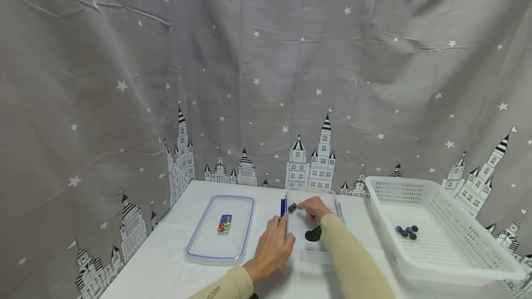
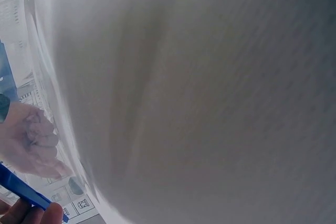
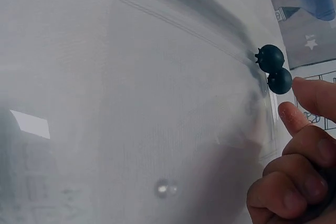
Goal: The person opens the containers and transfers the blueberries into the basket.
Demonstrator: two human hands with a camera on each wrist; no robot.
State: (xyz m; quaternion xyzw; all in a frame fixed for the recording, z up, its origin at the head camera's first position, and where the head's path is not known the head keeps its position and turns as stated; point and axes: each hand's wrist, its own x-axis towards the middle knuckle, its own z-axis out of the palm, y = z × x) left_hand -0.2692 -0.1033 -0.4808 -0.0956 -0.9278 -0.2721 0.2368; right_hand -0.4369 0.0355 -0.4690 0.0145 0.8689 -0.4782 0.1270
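Observation:
My left hand (image 1: 273, 243) is at the left wall of a clear plastic container (image 1: 301, 257), holding it; in the left wrist view its fingertips (image 2: 52, 214) are by a blue latch (image 2: 23, 187). Inside the container is my right hand (image 1: 314, 207), index finger extended, other fingers bent. Two dark blueberries (image 3: 275, 69) lie side by side near the container's far left corner. The right index fingertip is right at the nearer berry in the right wrist view, and the thumb tip sits just below it, with a gap between finger and thumb.
Left of the container lies a clear lid (image 1: 216, 248) with a blue seal and a colourful label (image 1: 225, 224). At the right stands a white perforated basket (image 1: 446, 230) with several blueberries (image 1: 407, 231) in it. A grey curtain (image 1: 266, 82) with castles and stars hangs behind the table.

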